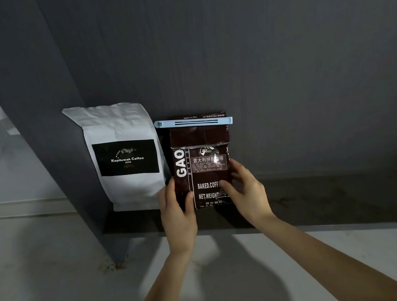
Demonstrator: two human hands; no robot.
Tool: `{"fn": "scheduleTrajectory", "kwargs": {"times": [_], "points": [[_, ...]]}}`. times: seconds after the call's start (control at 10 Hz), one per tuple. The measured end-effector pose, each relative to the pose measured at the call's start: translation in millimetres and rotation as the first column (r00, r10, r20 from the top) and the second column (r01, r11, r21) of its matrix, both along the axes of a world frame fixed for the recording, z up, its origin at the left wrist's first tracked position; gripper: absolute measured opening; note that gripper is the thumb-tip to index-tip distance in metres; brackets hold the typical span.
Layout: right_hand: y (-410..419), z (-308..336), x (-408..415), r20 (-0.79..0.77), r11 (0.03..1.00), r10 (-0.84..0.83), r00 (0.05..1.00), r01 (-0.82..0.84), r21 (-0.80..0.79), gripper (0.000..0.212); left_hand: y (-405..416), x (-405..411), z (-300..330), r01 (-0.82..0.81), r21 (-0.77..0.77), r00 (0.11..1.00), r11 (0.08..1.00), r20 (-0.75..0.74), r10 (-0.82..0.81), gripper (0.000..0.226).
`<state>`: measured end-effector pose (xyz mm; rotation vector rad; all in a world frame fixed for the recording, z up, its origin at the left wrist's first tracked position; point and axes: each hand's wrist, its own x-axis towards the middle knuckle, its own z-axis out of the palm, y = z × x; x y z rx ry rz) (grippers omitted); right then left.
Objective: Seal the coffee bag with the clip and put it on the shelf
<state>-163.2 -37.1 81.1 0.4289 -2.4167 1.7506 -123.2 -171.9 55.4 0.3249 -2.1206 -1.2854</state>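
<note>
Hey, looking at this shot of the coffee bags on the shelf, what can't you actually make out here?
Head view only:
- Net weight figure on the brown coffee bag: covered by the right hand.
- Bag's bottom edge and whether it rests on the shelf: hidden by both hands; left hand.
- Small print on the label: too small.
- Whether the blue clip is fully latched: unclear.

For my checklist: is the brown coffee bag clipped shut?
Shut: the light blue clip spans the brown coffee bag just below its top edge.
</note>
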Motion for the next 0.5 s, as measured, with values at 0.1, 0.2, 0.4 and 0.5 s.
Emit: {"fn": "scheduleTrajectory", "kwargs": {"times": [0.1,0.2,0.4,0.5], "points": [[6.8,-0.2,4.9,0.011,0.992,0.068,0.998,-0.069,0.104,0.061,-0.8,6.5,2.4,0.060,-0.042,0.995,0.997,0.087,-0.056,0.058],[10.6,1.9,8.6,0.065,0.976,0.105,0.992,-0.115,0.184,0.066,-3.3,11.6,8.6,0.094,-0.060,0.985,0.994,0.150,-0.084,0.062],[30.4,16.0,15.0,0.115,0.806,-0.008,0.993,-0.062,0.589,0.081,-10.7,22.6,24.9,0.204,-0.160,0.949,0.966,0.276,-0.155,0.062],[47.2,36.2,25.2,0.068,0.678,-0.030,0.997,-0.030,0.734,0.084,-6.9,30.9,36.4,0.163,-0.226,0.953,0.960,0.290,-0.093,0.060]]}}
